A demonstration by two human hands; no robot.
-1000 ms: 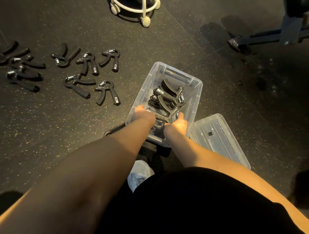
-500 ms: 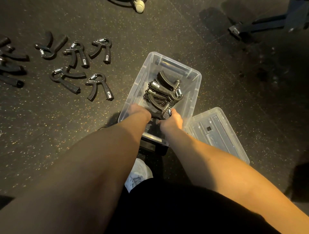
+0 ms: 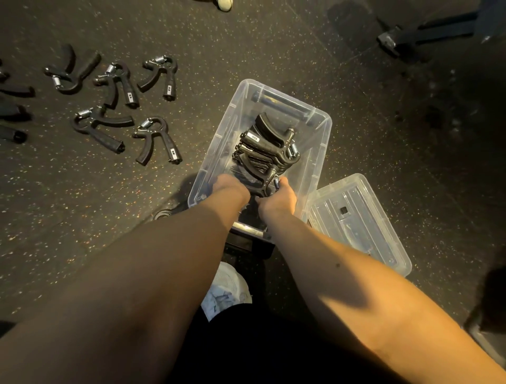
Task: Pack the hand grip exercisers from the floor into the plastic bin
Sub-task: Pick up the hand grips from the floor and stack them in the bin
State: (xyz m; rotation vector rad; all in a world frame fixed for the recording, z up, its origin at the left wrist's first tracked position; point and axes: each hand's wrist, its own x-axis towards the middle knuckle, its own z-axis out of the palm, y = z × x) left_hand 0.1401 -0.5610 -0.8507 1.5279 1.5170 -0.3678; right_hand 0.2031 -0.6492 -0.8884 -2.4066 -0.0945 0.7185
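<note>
Both hands reach down into the plastic bin (image 3: 321, 153) and only their backs show. The fingers of the left hand (image 3: 231, 189) and the right hand (image 3: 279, 197) are hidden, so whether they grip anything cannot be told. The forearms cover the bin's near wall. In the stack (image 3: 262, 150) the lower pieces lie hidden under the upper ones. At the left edge several hand grip exercisers (image 3: 13, 91) are cut off. A white wheel (image 3: 225, 3) is cropped at the top, a dark frame (image 3: 427, 30) at the right edge. The handle labels are too small to read.
</note>
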